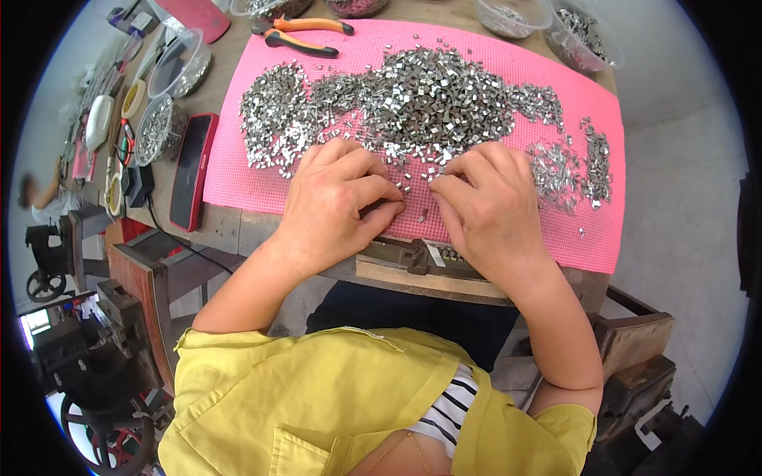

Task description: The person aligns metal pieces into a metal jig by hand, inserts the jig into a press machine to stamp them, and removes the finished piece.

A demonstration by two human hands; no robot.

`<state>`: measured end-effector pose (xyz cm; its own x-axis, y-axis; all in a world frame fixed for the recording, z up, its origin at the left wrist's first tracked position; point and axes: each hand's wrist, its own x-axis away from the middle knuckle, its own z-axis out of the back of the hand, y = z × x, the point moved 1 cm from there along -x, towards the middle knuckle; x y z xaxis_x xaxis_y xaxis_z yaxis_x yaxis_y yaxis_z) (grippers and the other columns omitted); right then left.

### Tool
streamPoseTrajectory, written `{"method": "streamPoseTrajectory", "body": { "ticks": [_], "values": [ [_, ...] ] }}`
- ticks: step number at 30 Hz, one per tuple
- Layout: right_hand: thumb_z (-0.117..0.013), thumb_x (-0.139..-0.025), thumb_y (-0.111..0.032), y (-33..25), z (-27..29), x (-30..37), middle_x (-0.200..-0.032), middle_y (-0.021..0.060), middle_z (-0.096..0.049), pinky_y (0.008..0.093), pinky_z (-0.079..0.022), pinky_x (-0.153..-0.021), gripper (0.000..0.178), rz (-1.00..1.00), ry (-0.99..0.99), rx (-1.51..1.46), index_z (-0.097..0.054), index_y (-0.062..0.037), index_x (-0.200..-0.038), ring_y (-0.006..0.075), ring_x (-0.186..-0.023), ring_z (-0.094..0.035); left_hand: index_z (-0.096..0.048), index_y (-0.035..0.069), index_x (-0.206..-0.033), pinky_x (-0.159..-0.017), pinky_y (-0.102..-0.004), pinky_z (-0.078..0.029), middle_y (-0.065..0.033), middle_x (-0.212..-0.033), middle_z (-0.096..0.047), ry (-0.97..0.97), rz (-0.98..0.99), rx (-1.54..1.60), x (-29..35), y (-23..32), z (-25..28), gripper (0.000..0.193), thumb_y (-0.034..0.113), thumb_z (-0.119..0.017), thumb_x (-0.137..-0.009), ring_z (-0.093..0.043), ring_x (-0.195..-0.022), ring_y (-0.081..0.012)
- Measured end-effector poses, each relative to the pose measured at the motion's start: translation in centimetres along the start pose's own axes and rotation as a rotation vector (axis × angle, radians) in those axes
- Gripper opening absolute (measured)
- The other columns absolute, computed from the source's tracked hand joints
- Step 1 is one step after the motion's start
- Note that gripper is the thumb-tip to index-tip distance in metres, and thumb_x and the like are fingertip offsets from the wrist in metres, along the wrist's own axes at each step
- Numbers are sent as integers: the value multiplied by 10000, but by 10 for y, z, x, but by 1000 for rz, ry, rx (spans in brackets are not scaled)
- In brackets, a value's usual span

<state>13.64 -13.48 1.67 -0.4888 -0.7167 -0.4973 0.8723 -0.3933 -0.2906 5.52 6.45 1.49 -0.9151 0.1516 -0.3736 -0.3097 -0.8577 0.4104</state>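
A big heap of small silvery metal pieces [444, 99] lies across the pink textured mat [583, 250], with smaller piles at its left and right. At the heap's near edge, my left hand [333, 198] has thumb and index finger pinched together. My right hand [492, 206] faces it a short way off, its fingers curled in and the tips close together. A few loose metal pieces lie between the two hands. Anything in either pinch is too small or too hidden to make out.
Orange-and-black pliers [305, 40] lie on the mat's far left. A red-edged phone [193, 170] sits left of the mat, near a clear tub [160, 131] of metal pieces. More tubs [583, 44] stand at the back. A metal fixture [409, 254] runs along the table's front edge.
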Motion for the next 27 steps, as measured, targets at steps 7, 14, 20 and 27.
{"method": "streamPoseTrajectory", "body": {
  "ticks": [7, 14, 20, 27],
  "values": [
    [-752, -750, -83, -3, -1, -3, -859, 43, -592, 415, -427, -838, 84, 7, -25, 23, -670, -68, -763, 246, -918, -559, -786, 104, -866, -851, -371, -483, -11, -922, -666, -36, 32, 119, 0, -1, 2, 212, 79, -888, -682, -617, -939, -221],
    [-757, -784, -97, 2, -5, 1, -893, 46, -597, 425, -431, -833, 103, -6, -36, -73, -663, -68, -814, 259, -935, -562, -816, 120, -939, -864, -368, -473, -7, -916, -664, 12, 64, 197, -7, -16, 9, 256, 97, -884, -693, -608, -941, -221],
    [-756, -791, -100, -5, 0, -2, -921, 47, -608, 428, -436, -852, 98, -22, -94, -61, -667, -70, -821, 259, -967, -564, -806, 147, -919, -867, -382, -450, 15, -921, -660, -57, -85, 10, -18, -11, 6, 203, 97, -856, -728, -599, -970, -227],
    [-756, -777, -86, -10, -1, -1, -936, 56, -611, 417, -432, -845, 85, -54, -131, -65, -690, -66, -827, 258, -973, -563, -776, 142, -874, -884, -385, -440, 17, -929, -668, -168, -37, -50, -25, -5, 8, 151, 107, -838, -740, -604, -983, -220]
  ]
}}
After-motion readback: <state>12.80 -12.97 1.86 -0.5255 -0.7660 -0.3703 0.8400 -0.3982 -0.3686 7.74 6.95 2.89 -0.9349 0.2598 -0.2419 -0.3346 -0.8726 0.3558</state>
